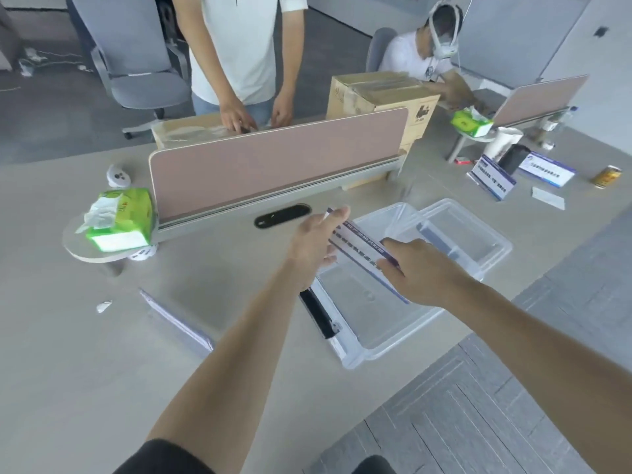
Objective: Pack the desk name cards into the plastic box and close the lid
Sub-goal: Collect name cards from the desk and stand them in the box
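Note:
A clear plastic box (pixel 379 340) stands open on the desk's right side, its clear lid (pixel 478 234) lying just behind it. Both my hands hold one desk name card (pixel 359 242) over the box. My left hand (pixel 316 244) grips its far end and my right hand (pixel 419 270) grips its near end. Another name card (pixel 178 321) lies flat on the desk to the left. Two more name cards (pixel 494 177) stand at the far right.
A pink desk divider (pixel 273 162) runs across the back. Green tissue packs (pixel 119 217) sit on a side shelf at left. A cardboard box (pixel 379 94), a cup and a can (pixel 607 176) stand at the far right. Two people are behind the desk.

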`<state>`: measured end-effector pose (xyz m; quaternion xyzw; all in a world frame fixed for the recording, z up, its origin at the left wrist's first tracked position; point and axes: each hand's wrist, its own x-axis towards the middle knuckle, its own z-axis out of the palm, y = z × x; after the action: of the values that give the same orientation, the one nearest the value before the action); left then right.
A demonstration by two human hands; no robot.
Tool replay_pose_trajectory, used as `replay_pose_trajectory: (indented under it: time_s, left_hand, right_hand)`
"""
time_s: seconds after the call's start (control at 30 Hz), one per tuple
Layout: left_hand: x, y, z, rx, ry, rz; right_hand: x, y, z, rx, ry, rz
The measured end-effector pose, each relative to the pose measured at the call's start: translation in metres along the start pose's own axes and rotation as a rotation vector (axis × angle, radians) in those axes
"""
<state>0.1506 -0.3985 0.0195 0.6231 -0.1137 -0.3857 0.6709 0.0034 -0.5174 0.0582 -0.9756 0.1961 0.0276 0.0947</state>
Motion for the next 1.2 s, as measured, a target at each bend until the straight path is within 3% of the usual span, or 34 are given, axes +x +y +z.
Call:
replay_pose_trajectory:
  time_s: [0.3,0.5,0.7,0.93,1.03,1.13,1.2]
  left_hand:
    - [0.082,-0.031,0.051,0.462,0.127,0.065]
    - [0.129,-0.045,0.074,0.548,0.261,-0.109]
    - [0.146,-0.035,0.071,0.750,0.184,-0.259]
    - [0.148,-0.057,0.062,0.933,0.089,-0.422]
    - [0.154,-0.060,0.053,1.001,0.086,-0.379]
    - [0.147,-0.067,0.055,1.162,0.036,-0.199]
    - [0.146,-0.075,0.054,1.208,-0.062,-0.232]
  right_hand:
    - [0.040,0.080,0.052,0.090,-0.098,0.089]
    - [0.082,0.122,0.087,0.257,-0.189,0.024]
    - [0.096,0.124,0.110,0.447,-0.282,0.033]
    - [0.094,0.111,0.120,0.551,-0.259,0.115]
    - [0.095,0.105,0.129,0.519,-0.270,0.158]
    - [0.093,0.098,0.141,0.439,-0.303,0.164]
    - [0.090,0.095,0.148,0.409,-0.336,0.171]
